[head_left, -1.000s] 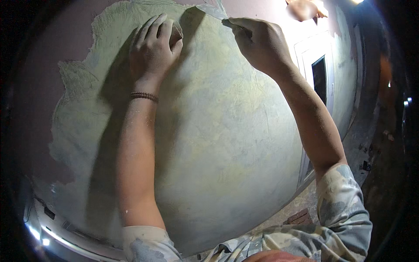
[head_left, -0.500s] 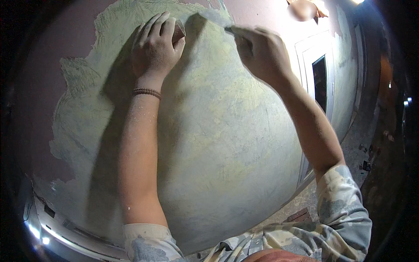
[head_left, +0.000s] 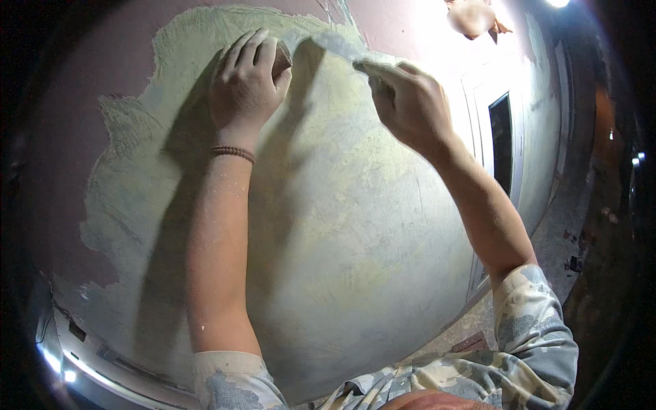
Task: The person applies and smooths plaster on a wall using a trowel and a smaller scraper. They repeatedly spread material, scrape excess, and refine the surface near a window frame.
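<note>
Both my arms reach up to a wall [head_left: 355,225] covered with patchy pale green-grey skim coat. Beneath my left hand [head_left: 247,85], fingers bent over it, a small reddish-brown block [head_left: 281,60] shows at the thumb side against the wall. My right hand [head_left: 410,96] is closed further right, fingers pressed together. A small dark tip shows at its fingertips, beside a smooth grey patch on the wall; most of what it grips is hidden. White dust coats both hands, and a beaded bracelet [head_left: 232,152] circles my left wrist.
Mauve paint [head_left: 61,157] borders the coated area on the left and top. At the right are a white-framed opening [head_left: 502,137] and a round, brightly lit object [head_left: 471,17] high up. A reddish brick-like piece [head_left: 470,343] lies on the floor below.
My right hand has shifted slightly down along the wall. The left hand keeps its hold on the block, nearly in place. The whole view has moved a little.
</note>
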Tool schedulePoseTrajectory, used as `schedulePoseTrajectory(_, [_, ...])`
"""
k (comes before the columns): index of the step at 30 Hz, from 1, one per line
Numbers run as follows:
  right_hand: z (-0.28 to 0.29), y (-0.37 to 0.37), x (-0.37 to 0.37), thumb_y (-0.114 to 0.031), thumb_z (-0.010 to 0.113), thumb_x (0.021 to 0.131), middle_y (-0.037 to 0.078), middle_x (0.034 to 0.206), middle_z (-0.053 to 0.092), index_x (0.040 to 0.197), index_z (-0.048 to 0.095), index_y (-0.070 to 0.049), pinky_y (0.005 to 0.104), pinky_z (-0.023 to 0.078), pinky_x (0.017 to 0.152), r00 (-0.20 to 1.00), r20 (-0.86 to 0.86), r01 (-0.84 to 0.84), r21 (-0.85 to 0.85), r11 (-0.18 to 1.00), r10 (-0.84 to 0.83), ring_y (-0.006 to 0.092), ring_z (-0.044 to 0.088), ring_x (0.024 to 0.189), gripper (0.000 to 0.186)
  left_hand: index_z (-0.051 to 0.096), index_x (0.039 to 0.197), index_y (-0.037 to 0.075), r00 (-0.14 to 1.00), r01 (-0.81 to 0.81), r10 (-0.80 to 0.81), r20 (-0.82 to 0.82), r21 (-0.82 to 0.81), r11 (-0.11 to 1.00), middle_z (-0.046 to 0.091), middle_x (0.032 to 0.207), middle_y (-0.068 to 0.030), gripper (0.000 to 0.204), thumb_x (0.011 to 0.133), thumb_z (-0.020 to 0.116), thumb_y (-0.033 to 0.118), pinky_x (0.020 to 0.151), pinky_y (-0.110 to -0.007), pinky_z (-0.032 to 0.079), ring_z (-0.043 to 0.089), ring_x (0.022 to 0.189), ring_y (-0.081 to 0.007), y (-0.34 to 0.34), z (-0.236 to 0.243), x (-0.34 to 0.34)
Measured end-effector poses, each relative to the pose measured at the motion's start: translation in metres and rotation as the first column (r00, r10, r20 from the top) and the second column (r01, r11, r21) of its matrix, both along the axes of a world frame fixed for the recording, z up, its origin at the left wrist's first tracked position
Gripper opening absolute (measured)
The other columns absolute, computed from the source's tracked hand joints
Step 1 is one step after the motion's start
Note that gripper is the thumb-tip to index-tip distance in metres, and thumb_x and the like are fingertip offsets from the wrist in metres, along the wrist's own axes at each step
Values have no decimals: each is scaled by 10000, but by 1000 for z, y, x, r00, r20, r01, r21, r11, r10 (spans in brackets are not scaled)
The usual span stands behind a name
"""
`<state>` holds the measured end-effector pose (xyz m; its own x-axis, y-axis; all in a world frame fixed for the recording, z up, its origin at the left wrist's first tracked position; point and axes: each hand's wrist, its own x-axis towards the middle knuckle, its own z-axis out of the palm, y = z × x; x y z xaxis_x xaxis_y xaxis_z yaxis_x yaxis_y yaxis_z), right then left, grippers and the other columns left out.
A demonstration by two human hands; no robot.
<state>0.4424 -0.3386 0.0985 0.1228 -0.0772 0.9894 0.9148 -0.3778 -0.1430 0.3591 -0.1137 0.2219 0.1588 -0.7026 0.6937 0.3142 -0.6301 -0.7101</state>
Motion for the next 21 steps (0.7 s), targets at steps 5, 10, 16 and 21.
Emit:
schedulePoseTrajectory(5, [30,0,8,-194,613,1023,155,927,780,1185,783,-98,395,603,716,997,-40,74,78,994,-71,280,741,735,253,637,1207,146,997,83,-83,3,12,996,673,1337,-66,411,851,796,279,1119,-410,499,620,1291,-239,0,0,1])
schedulePoseTrajectory(10, [-2,1,-8,-132,607,952,164,862,728,1191,790,-164,439,612,714,995,-96,-2,-51,999,-2,298,742,781,303,638,1219,151,999,29,-30,-24,-18,999,663,1361,-60,434,848,815,290,1126,-405,494,613,1303,-239,0,-1,2])
schedulePoseTrajectory(16, [36,2,9,-184,618,1010,172,930,771,1172,784,-98,391,603,701,994,86,53,120,991,-63,269,752,752,248,632,1235,142,999,53,-53,-4,3,999,659,1372,-66,456,850,817,303,1144,-407,484,612,1305,-240,2,-1,3])
schedulePoseTrajectory(21, [6,3,-11,-137,647,1003,148,889,767,1184,783,-88,375,599,714,998,8,56,-39,998,-56,236,747,774,231,635,1233,150,999,39,-39,-16,2,999,661,1368,-70,484,821,838,303,1126,-417,500,609,1311,-236,3,-1,4])
